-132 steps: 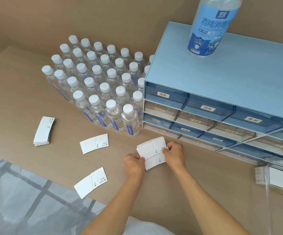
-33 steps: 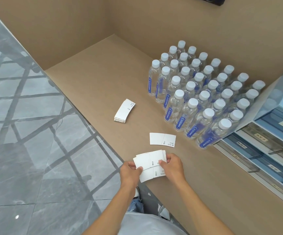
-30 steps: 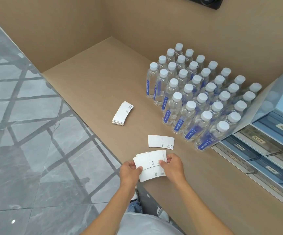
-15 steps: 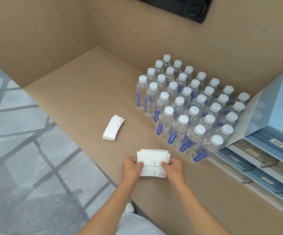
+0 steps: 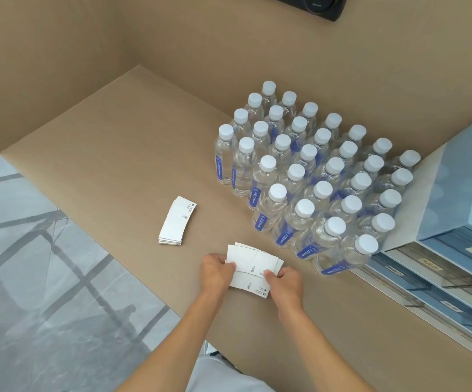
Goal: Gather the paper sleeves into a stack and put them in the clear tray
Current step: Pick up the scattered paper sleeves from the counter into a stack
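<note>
A loose bunch of white paper sleeves [image 5: 250, 267] lies fanned between both my hands near the table's front edge. My left hand [image 5: 215, 271] grips its left end and my right hand [image 5: 285, 280] pinches its right end. A separate neat stack of paper sleeves [image 5: 176, 221] rests on the table to the left, apart from both hands. The clear tray is out of view.
Several capped water bottles [image 5: 311, 176] stand in a tight block just behind my hands. A blue drawer cabinet [image 5: 461, 199] fills the right side. The brown table [image 5: 110, 154] drops off at its left front edge to a grey tiled floor [image 5: 31, 292].
My hands carried the bunch forward over the single sleeve that lay near the bottles; that sleeve no longer lies alone. The view tilted up and right.
</note>
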The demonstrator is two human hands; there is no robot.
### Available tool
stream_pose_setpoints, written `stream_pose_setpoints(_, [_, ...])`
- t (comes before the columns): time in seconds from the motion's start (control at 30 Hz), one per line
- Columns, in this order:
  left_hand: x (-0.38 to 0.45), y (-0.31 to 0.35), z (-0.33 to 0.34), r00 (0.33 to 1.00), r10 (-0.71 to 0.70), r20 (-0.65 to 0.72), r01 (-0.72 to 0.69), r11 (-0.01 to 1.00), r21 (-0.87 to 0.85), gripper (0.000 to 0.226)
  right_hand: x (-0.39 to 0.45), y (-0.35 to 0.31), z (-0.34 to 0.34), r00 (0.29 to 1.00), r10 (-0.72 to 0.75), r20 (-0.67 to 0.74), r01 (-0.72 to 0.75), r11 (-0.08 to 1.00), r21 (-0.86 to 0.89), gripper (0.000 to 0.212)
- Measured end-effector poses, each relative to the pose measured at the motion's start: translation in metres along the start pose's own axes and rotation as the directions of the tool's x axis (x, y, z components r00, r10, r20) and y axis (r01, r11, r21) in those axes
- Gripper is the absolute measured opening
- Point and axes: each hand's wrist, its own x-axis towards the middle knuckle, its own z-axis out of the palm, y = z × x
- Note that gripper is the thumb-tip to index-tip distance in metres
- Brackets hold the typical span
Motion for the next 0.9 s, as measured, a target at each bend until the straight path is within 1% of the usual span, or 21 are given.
stream_pose_setpoints(0.07, [0.003,-0.001,-0.001,1.000,0.015,-0.001,-0.015,1.000,0.020,0.006,0.001,0.000,0.002,1.000,-0.003,0.002,0.003,1.000,-0.011,0.024])
stream_pose_setpoints(0.2, [0.006,-0.002,-0.003,0.999,0.037,0.011,-0.038,0.998,0.047,0.005,0.002,0.001,0.001,1.000,-0.002,-0.010,0.002,1.000,0.002,0.019])
stream_pose_setpoints(0.37, [0.007,-0.004,-0.006,0.997,0.067,0.027,-0.067,0.998,-0.013,0.009,-0.004,0.000,0.001,1.000,0.014,0.005,-0.015,0.984,0.176,0.017])
stream_pose_setpoints(0.47, [0.005,-0.008,-0.012,0.995,0.084,0.048,-0.080,0.993,-0.087,0.018,-0.010,0.002,0.001,0.999,0.016,0.052,-0.028,0.974,0.224,0.007])
stream_pose_setpoints(0.57, [0.000,-0.011,-0.020,0.991,0.098,0.094,-0.082,0.984,-0.160,0.028,-0.017,0.004,-0.001,0.998,0.020,0.062,-0.035,0.965,0.258,0.012])
stream_pose_setpoints(0.67, [-0.005,-0.016,-0.026,0.983,0.084,0.161,-0.055,0.983,-0.175,0.027,-0.024,0.007,-0.003,0.998,0.008,0.056,-0.024,0.958,0.285,0.016])
stream_pose_setpoints(0.77, [-0.011,-0.022,-0.030,0.977,0.073,0.200,-0.033,0.980,-0.195,0.027,-0.032,0.012,-0.004,0.998,0.001,0.062,-0.020,0.952,0.305,0.018])
stream_pose_setpoints(0.9, [-0.017,-0.028,-0.029,0.969,0.068,0.238,-0.021,0.980,-0.196,0.025,-0.042,0.023,-0.010,0.999,-0.009,0.049,-0.008,0.943,0.332,0.012])
